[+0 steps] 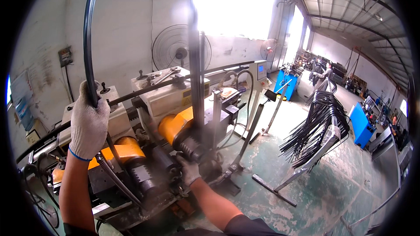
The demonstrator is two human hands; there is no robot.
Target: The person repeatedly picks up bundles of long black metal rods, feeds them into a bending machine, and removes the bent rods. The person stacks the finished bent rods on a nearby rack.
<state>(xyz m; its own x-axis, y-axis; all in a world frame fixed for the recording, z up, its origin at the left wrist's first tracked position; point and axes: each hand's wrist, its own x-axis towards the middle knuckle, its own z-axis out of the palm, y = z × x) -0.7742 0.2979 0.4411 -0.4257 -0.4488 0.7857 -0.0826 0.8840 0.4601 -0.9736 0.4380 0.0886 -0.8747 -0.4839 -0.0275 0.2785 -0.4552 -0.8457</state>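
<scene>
My left hand (89,124), in a white knit glove with a blue cuff edge, is closed round a long black metal bar (90,30) that rises upright past the top of the view. Lower and to the right, my gloved right hand (189,171) reaches in among the dark rollers (190,146) of a machine. Its fingers are partly hidden and hazy, so I cannot tell what they grip. The machine has off-white housings (164,95) and orange guards (178,124). Another dark upright bar (195,61) stands just beyond the right hand, blurred at its lower end.
A rack (323,146) hung with many bent black rods stands on the worn green floor at right. Wrenches (167,75) lie on the housing. A fan (181,53) is by the wall, with a control box (261,70) nearby. Farther off are blue cabinets (284,84) and a person (323,76).
</scene>
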